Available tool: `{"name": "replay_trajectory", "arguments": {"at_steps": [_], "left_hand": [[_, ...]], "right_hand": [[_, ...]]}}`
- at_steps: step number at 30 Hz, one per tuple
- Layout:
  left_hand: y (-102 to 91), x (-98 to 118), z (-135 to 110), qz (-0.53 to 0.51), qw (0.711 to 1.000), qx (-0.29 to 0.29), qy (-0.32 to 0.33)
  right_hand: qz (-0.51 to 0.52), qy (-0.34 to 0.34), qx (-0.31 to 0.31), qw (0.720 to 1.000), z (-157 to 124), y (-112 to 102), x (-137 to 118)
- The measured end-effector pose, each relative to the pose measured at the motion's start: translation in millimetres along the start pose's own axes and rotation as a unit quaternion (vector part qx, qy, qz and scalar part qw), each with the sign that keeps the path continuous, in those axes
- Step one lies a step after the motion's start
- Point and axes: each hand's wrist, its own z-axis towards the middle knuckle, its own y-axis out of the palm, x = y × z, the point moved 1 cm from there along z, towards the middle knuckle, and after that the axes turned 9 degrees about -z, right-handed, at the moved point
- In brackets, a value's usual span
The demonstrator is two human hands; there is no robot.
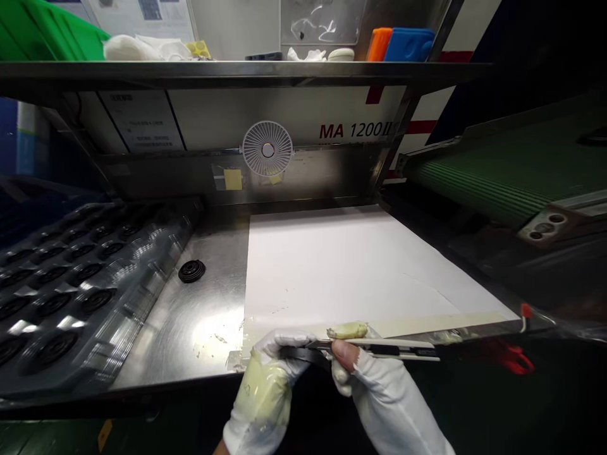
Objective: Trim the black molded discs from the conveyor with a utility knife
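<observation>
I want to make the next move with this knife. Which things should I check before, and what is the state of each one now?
1. Snap-off utility knife held in right hand: ok.
2. Pale green paste sitting on the blade: cannot tell, blade partly hidden.
3. Left hand glove clean: not ok, smeared with paste.
4. Masking tape lying flat on white paper: ok.
5. Stainless steel table free of paste: not ok, smears near the front edge.

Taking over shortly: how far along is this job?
Looks done: the white sheet lies on the steel bench, its near edge taped. In hand: the right hand holds a utility knife, pale green paste at its blade. Apparently remaining: black round parts sitting in the clear tray.
</observation>
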Motion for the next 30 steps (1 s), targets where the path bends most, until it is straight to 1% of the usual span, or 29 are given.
{"name": "replay_trajectory", "arguments": {"at_steps": [2,6,14,17,20,22,24,25,27,30], "left_hand": [[-0.3,-0.8,-0.2,-0.009,1.000,-0.004,0.002],[-4.3,-4.0,-0.9,-0.011,1.000,-0.006,0.006],[-5.8,-4.6,-2.0,-0.013,1.000,0.004,0.007],[-6.8,-4.1,-1.0,0.005,1.000,0.001,0.002],[-9.4,-2.5,0.7,0.026,1.000,-0.010,-0.008],[-11.1,-1.3,1.2,0.046,0.997,-0.035,-0.045],[-11.8,0.1,0.8,0.064,0.993,-0.062,-0.082],[-11.8,0.8,0.4,0.070,0.991,-0.073,-0.091],[-11.0,1.7,-0.6,0.079,0.989,-0.088,-0.092],[-9.1,1.3,-1.5,0.077,0.989,-0.101,-0.080]], "right_hand": [[-0.002,0.002,-0.001,1.000,-1.2,-0.5,1.1],[-0.012,-0.017,0.005,1.000,-2.3,-1.3,0.9],[-0.024,-0.043,0.007,0.999,-5.4,0.3,-0.5],[-0.032,-0.032,-0.026,0.999,-5.1,-2.2,1.0],[-0.029,-0.034,-0.041,0.998,-0.6,-6.7,-2.1],[-0.038,-0.037,-0.064,0.997,3.9,-9.3,-8.0],[-0.063,-0.033,-0.101,0.992,8.0,-10.9,-14.8],[-0.076,-0.027,-0.121,0.989,9.6,-11.4,-17.6],[-0.096,-0.015,-0.153,0.983,11.9,-12.2,-20.7],[-0.103,-0.002,-0.179,0.979,13.9,-14.0,-19.0]]}}
